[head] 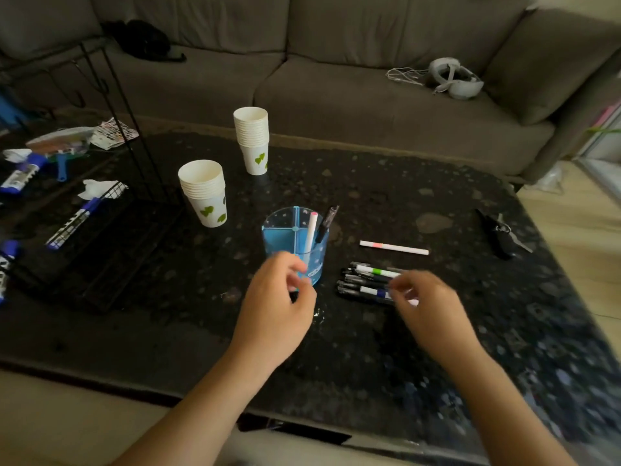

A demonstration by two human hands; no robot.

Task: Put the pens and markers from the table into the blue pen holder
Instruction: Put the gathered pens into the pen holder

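A grey sofa (302, 79) fills the far side, beyond the blue pen holder (295, 243), with a white headset (453, 79) lying on its seat, far right of the holder. The dark speckled table (420, 348) bears the holder near its middle. Left of the holder lies a black wire rack (111, 243) with a blue-capped marker (72, 223) resting on it. Two stacks of white paper cups with green hearts stand behind the holder: the shorter stack (204, 193) just behind and to its left, the taller stack (252, 139) farther back.

The holder is a clear blue cylinder (split inside into four compartments), and its right-hand compartment holds a white pen with a pink cap (311, 232) and a dark pen (327, 222), both leaning to the right.

The left hand (275, 311) is in front of the holder, its fingers curled loosely near the holder's near wall; whether they touch it I cannot tell, and it holds nothing that I can see. The right hand (426, 307) is to the holder's right, over the near end of a bunch of dark pens and markers (366, 282) lying on the table just right of the holder; its fingers are blurred, so I cannot tell whether they grip one. A white marker with a pink band (393, 247) lies alone beyond that bunch, right of the holder. Dark keys (500, 233) lie far right.
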